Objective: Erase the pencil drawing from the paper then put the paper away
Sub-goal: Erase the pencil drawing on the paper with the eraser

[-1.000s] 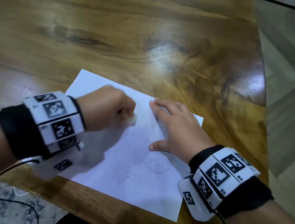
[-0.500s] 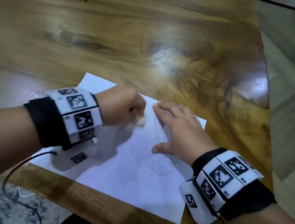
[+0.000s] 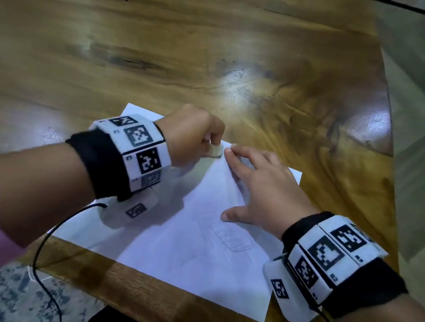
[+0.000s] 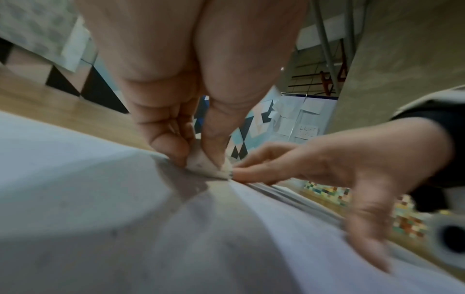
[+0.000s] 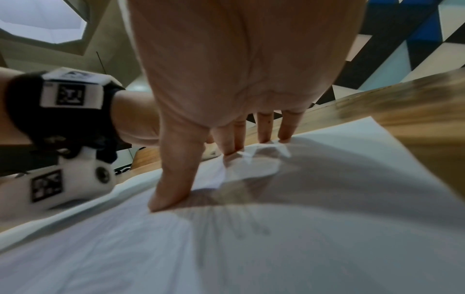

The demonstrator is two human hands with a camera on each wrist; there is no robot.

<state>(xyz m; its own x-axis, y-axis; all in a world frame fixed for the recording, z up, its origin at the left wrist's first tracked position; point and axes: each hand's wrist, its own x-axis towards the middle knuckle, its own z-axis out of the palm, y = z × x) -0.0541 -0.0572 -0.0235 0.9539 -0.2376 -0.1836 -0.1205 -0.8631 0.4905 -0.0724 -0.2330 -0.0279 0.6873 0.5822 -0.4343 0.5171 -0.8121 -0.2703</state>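
Note:
A white sheet of paper (image 3: 182, 252) with a faint pencil drawing (image 3: 233, 238) lies at the near edge of the wooden table (image 3: 166, 53). My left hand (image 3: 195, 139) pinches a small white eraser (image 3: 214, 151) and presses it on the paper near its far edge. In the left wrist view the eraser (image 4: 206, 165) sits between thumb and fingers against the paper (image 4: 100, 218). My right hand (image 3: 259, 186) lies flat with straight fingers on the sheet just right of the eraser. In the right wrist view its fingertips (image 5: 261, 137) press the paper (image 5: 251, 248).
The table's near edge (image 3: 159, 298) runs just below the paper, and its right edge (image 3: 386, 158) drops to the floor. A black cable (image 3: 43, 246) hangs from my left wrist band. A patterned rug (image 3: 9, 293) lies below.
My left hand has slid the eraser away from me toward the paper's far edge, close to my right fingertips. The right hand has stayed flat on the sheet.

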